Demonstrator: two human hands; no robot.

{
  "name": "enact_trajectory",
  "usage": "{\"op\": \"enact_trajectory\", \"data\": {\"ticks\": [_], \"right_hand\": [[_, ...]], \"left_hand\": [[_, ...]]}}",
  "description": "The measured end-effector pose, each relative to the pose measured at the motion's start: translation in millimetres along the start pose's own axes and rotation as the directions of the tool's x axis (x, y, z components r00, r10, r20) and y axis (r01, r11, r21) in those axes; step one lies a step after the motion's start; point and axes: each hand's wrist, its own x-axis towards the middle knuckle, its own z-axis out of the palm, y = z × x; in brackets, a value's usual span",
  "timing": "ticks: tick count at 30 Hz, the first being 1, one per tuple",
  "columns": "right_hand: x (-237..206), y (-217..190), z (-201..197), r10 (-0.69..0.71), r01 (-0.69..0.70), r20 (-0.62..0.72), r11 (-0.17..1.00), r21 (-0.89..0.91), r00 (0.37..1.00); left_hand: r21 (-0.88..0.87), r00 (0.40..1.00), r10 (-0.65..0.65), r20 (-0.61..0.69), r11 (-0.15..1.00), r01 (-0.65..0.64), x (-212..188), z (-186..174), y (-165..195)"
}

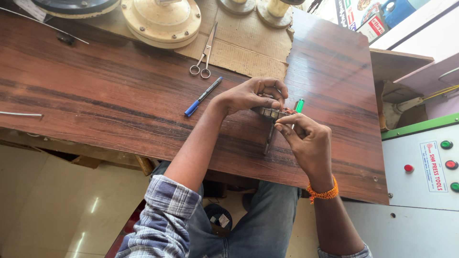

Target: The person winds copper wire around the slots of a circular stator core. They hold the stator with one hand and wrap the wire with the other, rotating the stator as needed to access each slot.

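Metal part (268,114), small and grey, is lying near the counter's (95,105) front edge, toward its right end. Left hand (253,95) is clasping its top from above, fingers curled over it. Right hand (308,138) is pinching a green-handled tool (299,106) against the part's right end. Blue pen (203,96) is lying just left of the hands, with scissors (204,52) farther back on cardboard (248,43).

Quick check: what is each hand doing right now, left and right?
Left hand: closed, fingers gripping the small metal part on the wooden table.
Right hand: closed, fingers pinching a green-handled screwdriver at the same part.
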Motion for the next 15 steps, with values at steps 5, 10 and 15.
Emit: {"op": "enact_trajectory", "data": {"ticks": [5,10,15], "right_hand": [[-9,15,9,0.009,-0.009,0.041,1.000,-0.005,0.999],[-25,36,20,-0.163,0.164,0.050,0.987,-0.002,0.985],[-41,56,11,0.052,-0.049,0.025,0.993,-0.107,0.998]], "left_hand": [[0.026,1.000,-0.007,-0.006,1.000,0.007,1,1,3],[0.076,0.997,-0.002,-0.072,0.997,0.008,-3,15,21],[0.794,0.932,0.355,-0.077,0.588,-0.158,-15,56,27]]}}
